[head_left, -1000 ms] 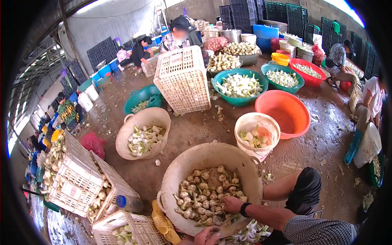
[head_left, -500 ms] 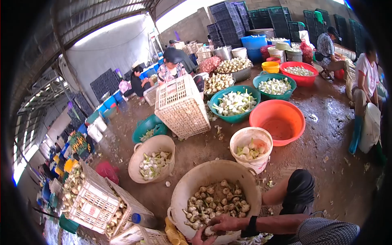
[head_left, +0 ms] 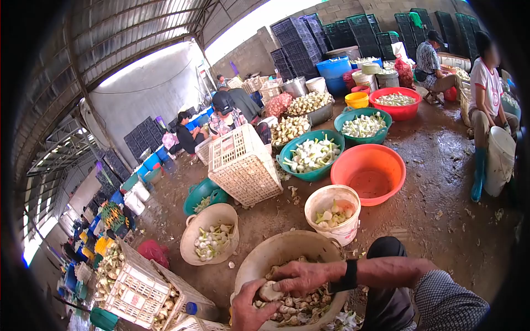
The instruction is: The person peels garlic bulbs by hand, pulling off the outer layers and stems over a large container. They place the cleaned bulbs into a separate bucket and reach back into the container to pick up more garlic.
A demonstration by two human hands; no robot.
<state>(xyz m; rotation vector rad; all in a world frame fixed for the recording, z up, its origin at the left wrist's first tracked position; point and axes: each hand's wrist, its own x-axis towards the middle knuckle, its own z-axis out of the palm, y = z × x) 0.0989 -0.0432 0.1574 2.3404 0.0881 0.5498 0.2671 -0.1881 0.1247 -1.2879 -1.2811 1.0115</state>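
Over a large beige basin (head_left: 259,254) at the bottom centre, both my hands are on one pale garlic bulb (head_left: 270,291). My left hand (head_left: 248,309) is closed around its left side, thumb below. From the right, my right hand (head_left: 306,277) presses its curled fingers against the bulb; whether they hold a tool is hidden. Loose garlic bulbs (head_left: 309,309) lie in the basin under my hands, partly covered by them. Just behind the basin, a white bucket (head_left: 343,234) holds some peeled garlic. A smaller beige tub (head_left: 189,238) with trimmed garlic stands to the left.
An orange basin (head_left: 389,190) stands beyond the bucket, with green basins of garlic (head_left: 312,175) behind it. White crates (head_left: 135,295) of garlic are at lower left; another crate (head_left: 248,165) stands mid-floor. Several people (head_left: 223,113) sit around; one person (head_left: 488,99) is at right.
My hands have risen from the basin's near edge to over its middle, still together on a garlic bulb. The view has tilted slightly.
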